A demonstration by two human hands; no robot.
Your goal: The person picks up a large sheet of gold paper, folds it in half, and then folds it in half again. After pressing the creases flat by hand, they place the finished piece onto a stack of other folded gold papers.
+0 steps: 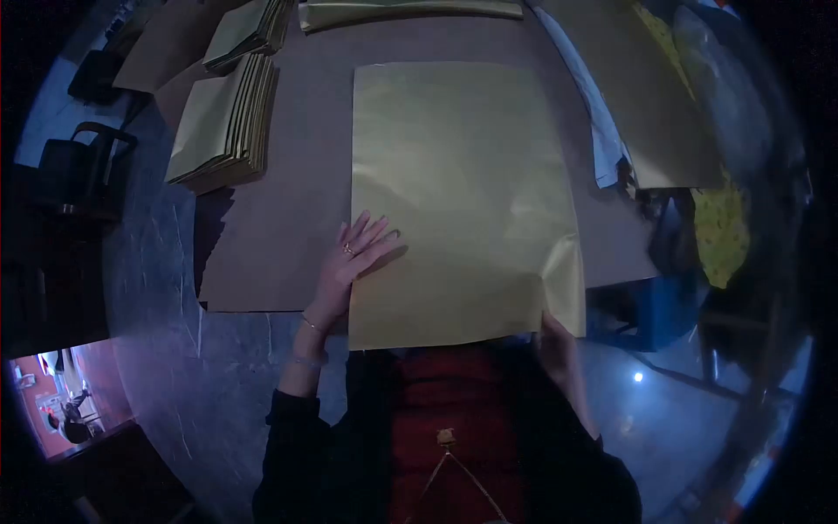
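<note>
The thin sheet [463, 201] looked light and floppy; the left hand [353, 253] lay open on its edge, the right hand [559, 345] gripped its lifted corner.

Brown board [288, 218] on grey floor [175, 349], gold sheet [454, 192], gold-sheet stack [223, 122]

A small paper-goods workshop, worked at floor level in dim light.

Stacks of folded gold paper [223, 122] sit along a brown board [288, 227] laid over a grey stone floor [175, 349]. A large gold sheet [463, 192] lies spread in the middle, more loose sheets [663, 113] lie at the right, and a dark chair [83, 166] stands off to the left.
</note>
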